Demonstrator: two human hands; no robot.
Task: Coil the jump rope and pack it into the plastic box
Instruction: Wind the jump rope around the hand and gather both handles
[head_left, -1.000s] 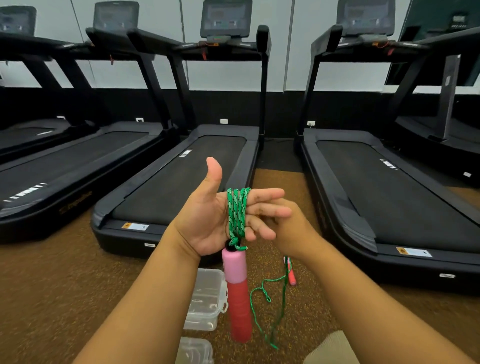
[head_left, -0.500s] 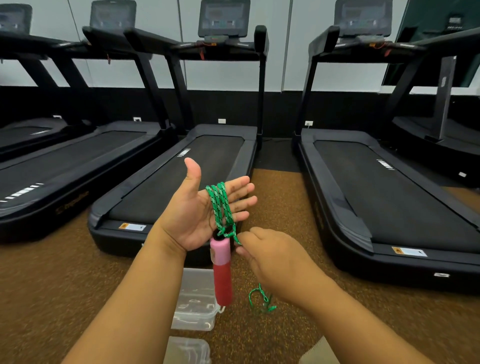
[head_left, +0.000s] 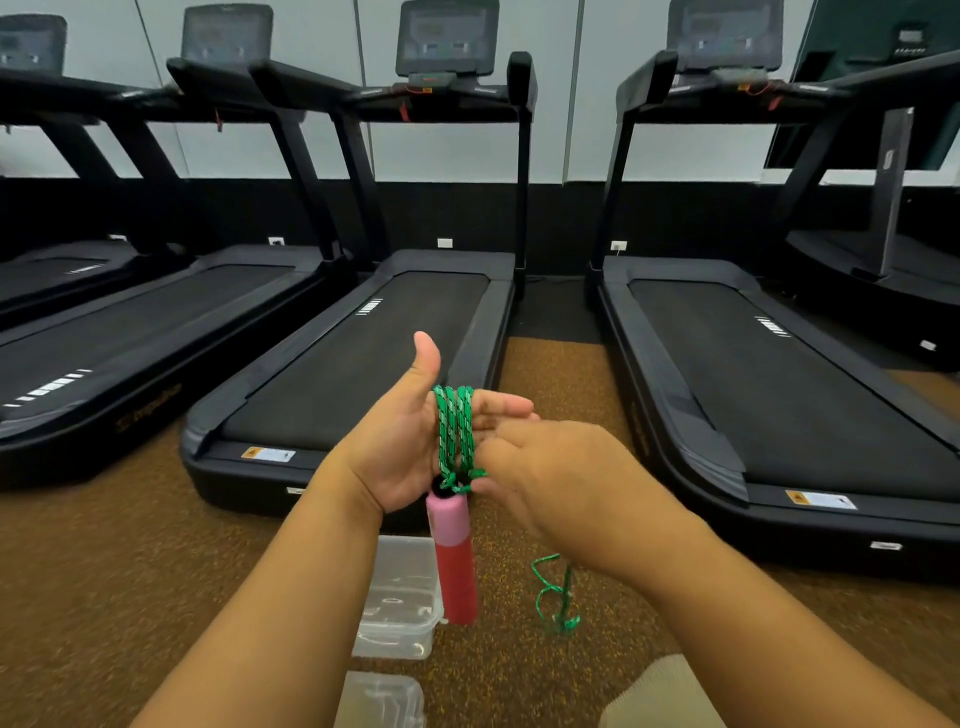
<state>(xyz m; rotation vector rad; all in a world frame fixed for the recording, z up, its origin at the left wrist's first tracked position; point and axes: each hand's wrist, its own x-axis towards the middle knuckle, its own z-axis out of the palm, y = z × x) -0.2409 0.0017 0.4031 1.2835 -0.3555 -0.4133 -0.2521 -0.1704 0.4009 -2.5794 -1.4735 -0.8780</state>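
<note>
Head view: we see the left hand (head_left: 400, 447) held flat and open, palm up, thumb raised, with the jump rope (head_left: 454, 434) wound in several turns around its fingers. Rope is braided green cord with pale flecks. Its handle (head_left: 453, 558) hangs straight down from the coil: a smooth cylinder, pink top, red lower part. The right hand (head_left: 566, 483) sits just right of the coil, back toward us, fingertips pinching the cord at the coil's base; the pinch itself is partly hidden. Loose cord (head_left: 556, 597) trails below the right forearm onto speckled brown floor (head_left: 130, 571); where it ends we can't make out. The plastic box (head_left: 400, 597), clear and round-cornered, lies on the floor below the coil, partly behind the handle. A second clear piece (head_left: 382, 701) is cut off at the bottom edge. Open floor lies left of the box. Black treadmills (head_left: 363, 358) stand beyond the coil.
</note>
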